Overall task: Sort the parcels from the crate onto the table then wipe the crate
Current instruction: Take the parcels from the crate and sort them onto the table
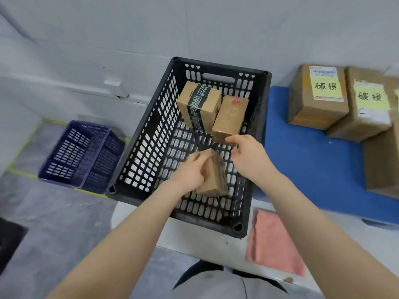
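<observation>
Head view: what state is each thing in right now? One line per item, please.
black crate: on the table, three parcels inside
small parcel: tilted, gripped by left hand
black-taped parcel: in crate, far end, tilted
red-marked parcel: in crate, beside the taped one
right hand: open, holding nothing
labelled parcels: out of crate, on blue mat
pink cloth: flat on table, untouched

Head view, steeply down, close above crate (151, 134).

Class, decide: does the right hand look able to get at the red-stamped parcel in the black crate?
Probably yes: the right hand hovers empty just beside the red-stamped parcel, inside the black crate, with nothing between them.
</observation>
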### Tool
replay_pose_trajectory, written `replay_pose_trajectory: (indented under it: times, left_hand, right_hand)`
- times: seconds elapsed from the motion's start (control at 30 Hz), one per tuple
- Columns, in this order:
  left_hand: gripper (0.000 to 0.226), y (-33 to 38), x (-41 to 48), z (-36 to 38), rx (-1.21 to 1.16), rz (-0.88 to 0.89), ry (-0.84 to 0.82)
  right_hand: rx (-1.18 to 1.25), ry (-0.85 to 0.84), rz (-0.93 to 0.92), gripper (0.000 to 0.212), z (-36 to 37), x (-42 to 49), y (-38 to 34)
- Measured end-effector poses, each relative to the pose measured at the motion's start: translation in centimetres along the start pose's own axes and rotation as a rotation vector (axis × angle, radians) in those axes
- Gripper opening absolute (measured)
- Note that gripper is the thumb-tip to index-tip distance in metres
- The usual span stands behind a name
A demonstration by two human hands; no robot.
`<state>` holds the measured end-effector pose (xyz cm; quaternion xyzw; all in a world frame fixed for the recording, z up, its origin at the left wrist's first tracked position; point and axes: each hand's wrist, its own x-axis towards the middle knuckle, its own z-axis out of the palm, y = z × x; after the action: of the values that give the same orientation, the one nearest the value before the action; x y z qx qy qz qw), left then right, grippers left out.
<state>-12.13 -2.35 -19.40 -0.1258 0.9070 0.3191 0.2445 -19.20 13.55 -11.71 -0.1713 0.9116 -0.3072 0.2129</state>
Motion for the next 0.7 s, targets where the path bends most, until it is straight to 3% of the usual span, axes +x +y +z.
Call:
replay_pose_trajectory:
  times: [0.2,0.3,0.37,0.47,0.53,0.6,0.7]
  left_hand:
    - [0.079,-2.2,0.6,-1.5,-0.355,-0.088,0.102]
    - [0.073,-2.3,0.9,-2.0,-0.569,-0.158,0.085]
    - [0.071,-1.6,1.1,-2.7,-0.611,-0.166,0.134]
    - [0.077,-0.7,1.8,-3.7,-0.593,-0.042,0.193]
    - [0.076,-0.4,2.4,-4.0,-0.581,0.004,0.188]
    - [0.069,-0.4,2.8,-3.8,-0.605,-0.015,0.115]
    - [0.061,-1.4,3.5,-3.3,-0.644,-0.081,0.052]
  right_hand:
    - [-0.248,-0.416,0.104,0.048,3.8,1.9,-2.1]
    - [-0.187,-0.532,0.203,0.052,6.3,2.9,-2.2]
    - [0.024,-0.488,0.333,0.046,7.5,3.6,-1.6]
    - [0.505,-0.365,0.556,0.038,8.3,4.5,-0.2]
    - [0.671,-0.283,0.648,0.038,8.4,5.3,0.6]
    - [0.585,-0.180,0.673,0.044,8.4,6.0,1.3]
    - [0.272,0.017,0.522,0.051,8.0,6.2,1.8]
